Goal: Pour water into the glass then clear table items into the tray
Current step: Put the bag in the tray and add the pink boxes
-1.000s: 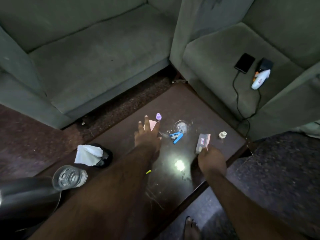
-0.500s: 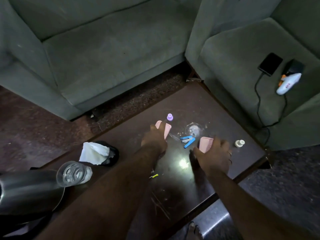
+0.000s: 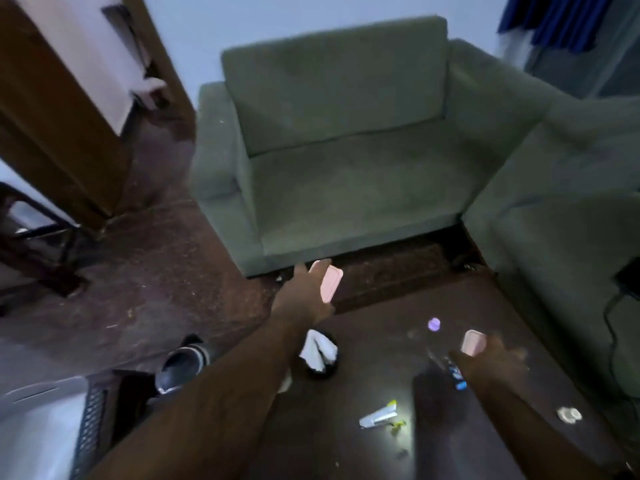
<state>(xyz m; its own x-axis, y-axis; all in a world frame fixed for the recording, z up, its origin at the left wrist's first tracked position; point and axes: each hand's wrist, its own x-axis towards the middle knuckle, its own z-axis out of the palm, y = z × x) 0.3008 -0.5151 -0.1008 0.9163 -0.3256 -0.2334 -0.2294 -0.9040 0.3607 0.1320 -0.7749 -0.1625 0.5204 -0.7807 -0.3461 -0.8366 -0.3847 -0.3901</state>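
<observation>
My left hand (image 3: 304, 296) is raised past the far left edge of the dark table (image 3: 374, 445) and grips a flat pink item (image 3: 330, 284). My right hand (image 3: 491, 358) hovers over the table's right part, holding a second pink item (image 3: 472, 342). On the table lie a small purple cap (image 3: 434, 323), a blue stapler (image 3: 457, 375) partly under my right hand, a white and yellow piece (image 3: 379, 417) and a small white cap (image 3: 568, 415). The view is blurred. No glass or jug shows.
A black holder with white tissue (image 3: 318, 355) stands at the table's left edge. A green sofa (image 3: 346, 161) sits behind, another (image 3: 561, 220) to the right with a black cable (image 3: 613, 327). A white tray or basket (image 3: 45, 427) lies at bottom left, near a dark sandal (image 3: 181, 367).
The camera has swung up and left. Both hands have lifted their pink items off the table; my left hand moved away to the left, beyond the table edge.
</observation>
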